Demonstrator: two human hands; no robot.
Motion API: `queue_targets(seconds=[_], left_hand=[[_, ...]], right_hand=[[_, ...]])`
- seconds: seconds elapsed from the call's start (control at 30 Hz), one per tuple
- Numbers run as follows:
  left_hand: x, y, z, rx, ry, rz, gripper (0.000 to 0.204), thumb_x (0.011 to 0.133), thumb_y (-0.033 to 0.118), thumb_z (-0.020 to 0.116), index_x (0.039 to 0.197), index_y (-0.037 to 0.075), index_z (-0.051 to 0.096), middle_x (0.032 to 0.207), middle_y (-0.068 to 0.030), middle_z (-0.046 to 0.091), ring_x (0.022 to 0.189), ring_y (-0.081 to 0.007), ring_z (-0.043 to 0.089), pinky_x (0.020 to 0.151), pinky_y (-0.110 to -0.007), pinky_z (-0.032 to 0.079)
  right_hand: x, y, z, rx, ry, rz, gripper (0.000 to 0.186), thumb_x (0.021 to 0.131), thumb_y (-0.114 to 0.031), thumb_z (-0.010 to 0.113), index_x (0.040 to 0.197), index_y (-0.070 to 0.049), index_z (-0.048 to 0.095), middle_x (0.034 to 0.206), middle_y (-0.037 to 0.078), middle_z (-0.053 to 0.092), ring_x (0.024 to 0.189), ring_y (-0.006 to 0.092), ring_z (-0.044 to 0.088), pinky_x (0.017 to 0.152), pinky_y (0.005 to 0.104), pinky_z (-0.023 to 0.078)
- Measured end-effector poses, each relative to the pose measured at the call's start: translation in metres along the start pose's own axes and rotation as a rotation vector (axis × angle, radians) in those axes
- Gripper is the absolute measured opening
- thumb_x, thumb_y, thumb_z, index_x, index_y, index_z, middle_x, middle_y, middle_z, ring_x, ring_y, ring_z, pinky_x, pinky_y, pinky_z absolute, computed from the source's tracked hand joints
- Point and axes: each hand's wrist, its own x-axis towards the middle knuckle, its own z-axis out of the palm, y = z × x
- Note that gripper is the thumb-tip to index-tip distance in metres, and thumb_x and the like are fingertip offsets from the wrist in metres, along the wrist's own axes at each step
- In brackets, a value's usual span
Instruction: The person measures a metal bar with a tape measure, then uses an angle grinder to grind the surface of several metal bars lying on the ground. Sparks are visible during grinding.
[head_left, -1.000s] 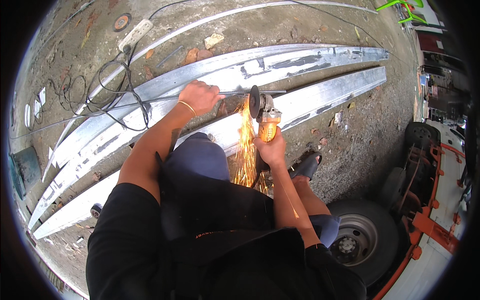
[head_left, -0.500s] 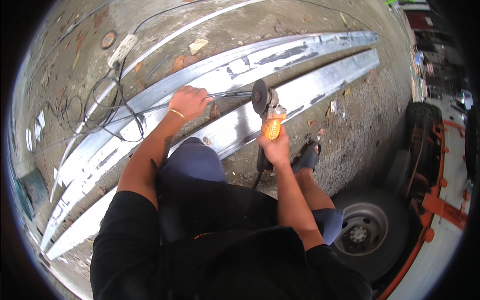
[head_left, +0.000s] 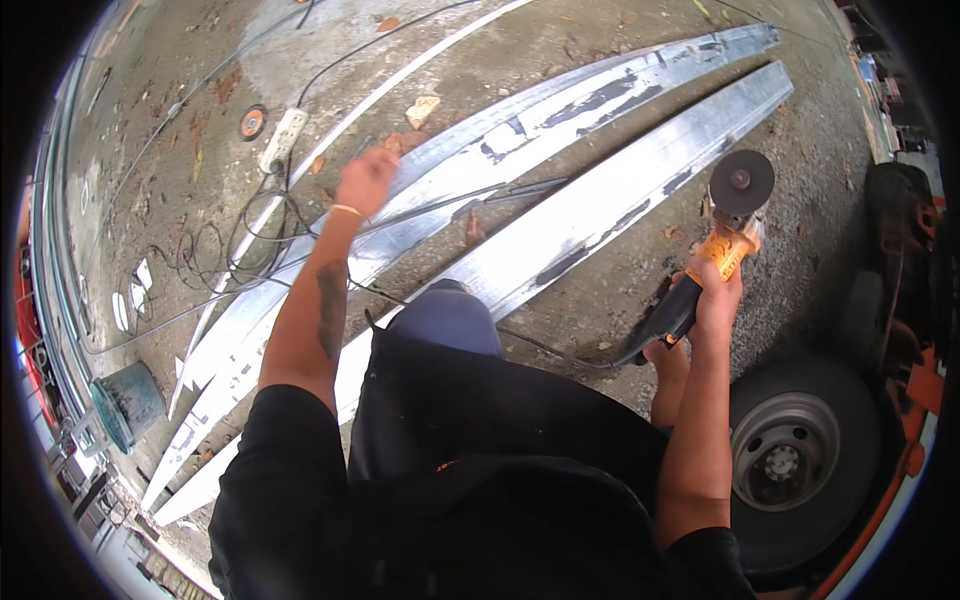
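My right hand (head_left: 717, 300) is wrapped round the body of an orange and black angle grinder (head_left: 722, 250). The grinder's dark disc (head_left: 760, 182) points up and away from me, off to the right of the metal. My left hand (head_left: 366, 182) hovers by the far edge of a long silver metal channel (head_left: 560, 125), its fingers smeared by motion. A second metal channel (head_left: 600, 200) lies nearer, by my bent knee. Thin dark rods (head_left: 470, 194) lie across the gap between the two. The grinder's cord (head_left: 555, 352) runs left past my knee.
A white power strip (head_left: 285, 138) and a small orange-centred disc (head_left: 253, 123) lie on the ground at the far left, with tangled black cable (head_left: 235, 255) nearby. A dark green bucket (head_left: 128, 405) stands at the left. A truck wheel (head_left: 790, 460) is close on my right.
The grinder has swung right, away from the metal, in my right hand. My left hand has come off the thin rods and shifted toward the far channel's edge. The view has turned slightly.
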Motion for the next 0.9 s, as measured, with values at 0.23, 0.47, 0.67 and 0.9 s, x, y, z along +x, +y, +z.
queue_targets(seconds=[0.23, 0.47, 0.67, 0.9], left_hand=[[0.056, -0.115, -0.054, 0.543, -0.213, -0.298, 0.028, 0.097, 0.030, 0.067, 0.112, 0.010, 0.079, 0.114, -0.0213, 0.077, 0.109, -0.0421, 0.073, 0.099, -0.050, 0.057], [0.077, -0.098, 0.017, 0.690, -0.284, -0.484, 0.033, 0.097, 0.034, 0.070, 0.125, 0.017, 0.076, 0.130, -0.0137, 0.075, 0.122, -0.0355, 0.071, 0.102, -0.051, 0.057], [0.075, -0.108, 0.010, 0.701, -0.305, -0.371, 0.032, 0.098, 0.032, 0.072, 0.125, 0.016, 0.075, 0.129, -0.0132, 0.076, 0.121, -0.0316, 0.072, 0.099, -0.049, 0.058], [0.057, 0.061, -0.035, -0.122, -0.501, 0.084, 0.027, 0.093, 0.021, 0.077, 0.114, 0.005, 0.079, 0.105, -0.0160, 0.081, 0.103, -0.0271, 0.077, 0.095, -0.038, 0.058]], right_hand=[[-0.002, 0.042, 0.015, -0.044, -0.039, 0.014, 0.038, 0.085, -0.010, 0.069, 0.120, -0.003, 0.055, 0.091, 0.008, 0.062, 0.070, 0.0201, 0.068, 0.060, 0.0342, 0.057], [-0.005, 0.076, 0.005, -0.210, -0.164, -0.094, 0.039, 0.083, -0.005, 0.070, 0.119, -0.001, 0.056, 0.088, 0.007, 0.064, 0.069, 0.0183, 0.067, 0.060, 0.0329, 0.055], [-0.005, 0.067, 0.007, -0.227, -0.164, -0.030, 0.036, 0.082, -0.005, 0.070, 0.116, 0.001, 0.061, 0.091, 0.007, 0.068, 0.075, 0.0158, 0.066, 0.067, 0.0317, 0.056], [0.001, 0.066, 0.008, -0.317, -0.165, -0.010, 0.041, 0.084, -0.009, 0.073, 0.121, -0.002, 0.057, 0.091, 0.005, 0.064, 0.074, 0.0152, 0.066, 0.064, 0.0314, 0.055]])
